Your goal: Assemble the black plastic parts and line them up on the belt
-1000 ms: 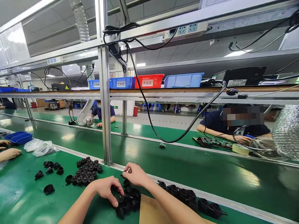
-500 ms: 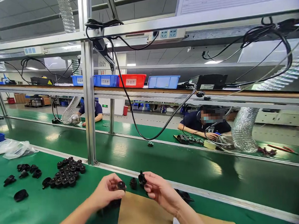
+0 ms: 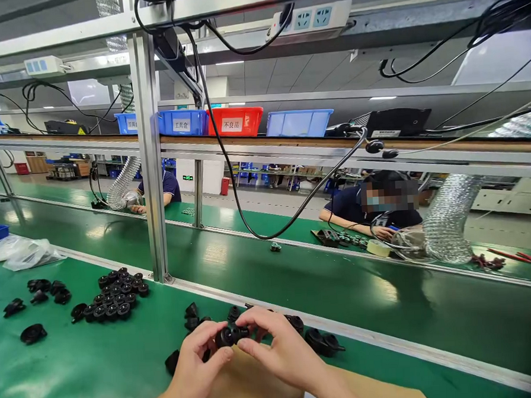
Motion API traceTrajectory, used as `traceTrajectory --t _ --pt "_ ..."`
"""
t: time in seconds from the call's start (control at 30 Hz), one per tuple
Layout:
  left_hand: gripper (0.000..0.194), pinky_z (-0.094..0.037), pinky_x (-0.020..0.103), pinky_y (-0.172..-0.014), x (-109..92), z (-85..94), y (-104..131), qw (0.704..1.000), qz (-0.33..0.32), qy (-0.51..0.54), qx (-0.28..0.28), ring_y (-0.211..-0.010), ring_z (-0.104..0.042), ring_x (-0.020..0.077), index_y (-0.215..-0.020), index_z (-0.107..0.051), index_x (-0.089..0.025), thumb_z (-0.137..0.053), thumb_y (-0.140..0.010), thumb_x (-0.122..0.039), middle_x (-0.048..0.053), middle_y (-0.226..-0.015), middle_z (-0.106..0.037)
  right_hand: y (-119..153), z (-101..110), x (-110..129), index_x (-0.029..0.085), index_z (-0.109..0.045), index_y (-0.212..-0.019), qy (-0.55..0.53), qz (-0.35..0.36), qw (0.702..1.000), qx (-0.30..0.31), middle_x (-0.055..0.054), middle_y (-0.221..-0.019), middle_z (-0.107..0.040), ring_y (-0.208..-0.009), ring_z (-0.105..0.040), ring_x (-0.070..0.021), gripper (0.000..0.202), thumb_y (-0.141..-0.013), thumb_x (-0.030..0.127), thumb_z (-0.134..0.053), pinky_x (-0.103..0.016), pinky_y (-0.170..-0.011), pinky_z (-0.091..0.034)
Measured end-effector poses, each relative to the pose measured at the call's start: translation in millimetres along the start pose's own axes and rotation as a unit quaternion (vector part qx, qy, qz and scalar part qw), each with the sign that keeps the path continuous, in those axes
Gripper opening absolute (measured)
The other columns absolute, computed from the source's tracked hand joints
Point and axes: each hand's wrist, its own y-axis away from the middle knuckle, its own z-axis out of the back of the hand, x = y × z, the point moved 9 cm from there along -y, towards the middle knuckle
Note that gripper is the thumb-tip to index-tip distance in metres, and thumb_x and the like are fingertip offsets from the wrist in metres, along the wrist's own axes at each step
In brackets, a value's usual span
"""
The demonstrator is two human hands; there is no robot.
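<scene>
My left hand [image 3: 201,358] pinches a round black part [image 3: 225,338] between thumb and fingers. From the right, my right hand [image 3: 277,347] grips a smaller black piece [image 3: 241,332] that meets the round one. Both hands are above a brown cardboard sheet [image 3: 252,381] near the bench's front. Loose black parts [image 3: 191,316] lie behind my left hand, and others [image 3: 321,342] sit right of my right hand. A tight cluster of round black parts [image 3: 114,296] stands on the green mat to the left.
A metal post [image 3: 152,169] rises behind the mat, and a black cable [image 3: 267,237] hangs in a loop. Plastic bags [image 3: 25,253] lie at far left. Two people work across the bench, one [image 3: 350,209] at the right. Bins [image 3: 235,122] line the shelf.
My hands have come together, and the two black pieces, held apart before, now touch. The camera view has shifted slightly, showing more parts behind my hands.
</scene>
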Motion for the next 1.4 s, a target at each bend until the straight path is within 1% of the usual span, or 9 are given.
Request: traceTrajectory --t 0.27,0.43,0.6,0.7,0.83,1.0,1.17,1.27,1.4 --pt "0.037 -0.053 0.029 -0.074 -10.8 -3.4 2.4 1.0 -0.01 -0.01 0.013 -0.086 -0.064 0.0217 -0.123 -0.08 -0.029 -0.081 -0.086 -0.034 0.008 -0.111 -0.073 -0.1 -5.6 -0.4 0.027 -0.076 -0.11 0.008 0.003 1.0 0.012 -0.003 -0.105 -0.077 -0.091 -0.069 -0.0213 0.024 -0.088 0.02 -0.076 -0.034 -0.088 -0.053" --pt "0.038 -0.053 0.03 -0.077 -16.5 -5.0 1.6 0.999 -0.028 -0.023 0.027 -0.091 -0.065 0.0235 -0.123 -0.081 -0.031 -0.081 -0.085 -0.027 0.008 -0.109 -0.073 0.1 -9.2 -1.3 0.027 -0.076 -0.11 -0.011 0.008 1.0 0.017 -0.002 -0.105 -0.077 -0.091 -0.069 -0.0204 0.027 -0.086 0.015 -0.076 -0.033 -0.087 -0.054" --pt "0.037 -0.056 0.031 -0.078 -18.8 -2.5 1.3 0.999 -0.023 -0.026 0.015 -0.09 -0.066 0.0238 -0.121 -0.082 -0.029 -0.081 -0.083 -0.027 0.008 -0.107 -0.073 -0.5 -11.7 -2.4 0.028 -0.077 -0.11 -0.024 0.013 0.999 0.017 -0.003 -0.11 -0.078 -0.096 -0.071 -0.0216 0.028 -0.086 0.014 -0.075 -0.032 -0.089 -0.056" --pt "0.037 -0.058 0.034 -0.084 -17.0 -1.8 1.4 1.0 -0.017 -0.024 0.011 -0.099 -0.069 0.0272 -0.118 -0.083 -0.03 -0.082 -0.082 -0.025 0.008 -0.113 -0.077 -0.2 -12.9 -2.5 0.028 -0.077 -0.111 -0.024 0.022 0.999 0.017 -0.003 -0.113 -0.078 -0.101 -0.072 -0.023 0.028 -0.087 0.015 -0.074 -0.033 -0.091 -0.056" --pt "0.04 -0.058 0.04 -0.099 -11.0 0.2 1.6 1.0 -0.003 -0.024 0.007 -0.107 -0.071 0.0299 -0.12 -0.082 -0.032 -0.083 -0.08 -0.024 0.007 -0.116 -0.079 0.4 -14.8 -6.3 0.029 -0.076 -0.115 0.007 0.026 0.999 0.023 -0.003 -0.112 -0.078 -0.099 -0.071 -0.0227 0.029 -0.089 0.017 -0.074 -0.033 -0.09 -0.056" --pt "0.039 -0.059 0.039 -0.095 -12.8 1.7 1.5 0.999 -0.014 -0.038 0.009 -0.103 -0.071 0.0287 -0.12 -0.082 -0.03 -0.083 -0.081 -0.026 0.006 -0.111 -0.08 1.8 -15.9 -3.8 0.026 -0.073 -0.115 0.058 0.059 0.996 0.021 -0.005 -0.112 -0.076 -0.103 -0.069 -0.023 0.027 -0.089 0.015 -0.072 -0.034 -0.093 -0.053" --pt "0.038 -0.061 0.039 -0.093 -16.4 -0.5 -0.7 0.998 -0.021 -0.052 0.014 -0.099 -0.072 0.0285 -0.117 -0.084 -0.03 -0.083 -0.079 -0.023 0.007 -0.108 -0.082 3.3 -19.2 -0.4 0.027 -0.072 -0.114 0.088 0.045 0.994 0.042 -0.003 -0.101 -0.075 -0.092 -0.069 -0.0214 0.021 -0.093 0.023 -0.069 -0.033 -0.086 -0.052" --pt "0.037 -0.063 0.04 -0.095 -11.2 6.7 -3.4 0.999 -0.005 -0.052 0.008 -0.103 -0.074 0.0308 -0.117 -0.084 -0.027 -0.083 -0.08 -0.03 0.008 -0.113 -0.082 1.2 -16.5 3.6 0.025 -0.067 -0.118 0.103 0.051 0.993 0.032 -0.003 -0.101 -0.074 -0.09 -0.067 -0.0216 0.025 -0.093 0.026 -0.068 -0.033 -0.083 -0.053" --pt "0.039 -0.064 0.044 -0.101 4.6 22.9 -3.1 0.998 0.02 -0.058 -0.008 -0.112 -0.076 0.036 -0.113 -0.084 -0.03 -0.086 -0.077 -0.046 0.002 -0.12 -0.084 -2.3 -20.3 19.7 0.023 -0.068 -0.122 0.137 0.122 0.982 0.035 -0.007 -0.115 -0.075 -0.1 -0.07 -0.0248 0.033 -0.089 0.019 -0.066 -0.035 -0.089 -0.056"
